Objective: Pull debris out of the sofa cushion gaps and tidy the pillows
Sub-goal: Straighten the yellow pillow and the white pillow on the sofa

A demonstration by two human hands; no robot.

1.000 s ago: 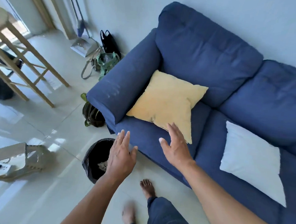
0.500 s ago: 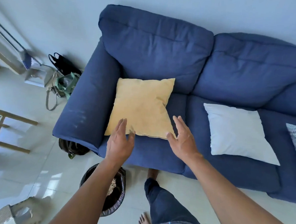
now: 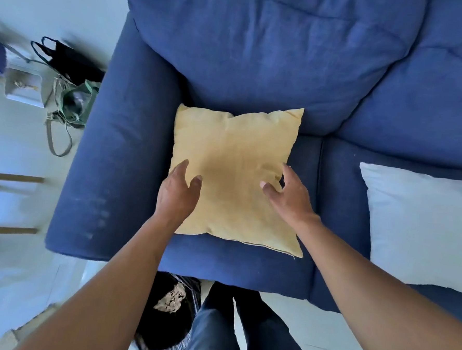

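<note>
Far up-left of the left hand: black bag on the pale floor, green bag touching it just below, grey strap trailing. White box further left, blurred. Wooden bars level with that hand, at frame edge. Below it: black-lined bin holding crumpled paper, jeans legs beside.

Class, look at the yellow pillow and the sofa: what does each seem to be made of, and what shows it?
Yellow pillow: soft matte cloth, perhaps cotton or suede-like; it creases and dents. Sofa: blue woven upholstery, matte; padded folds and scuff marks on the armrest.
</note>
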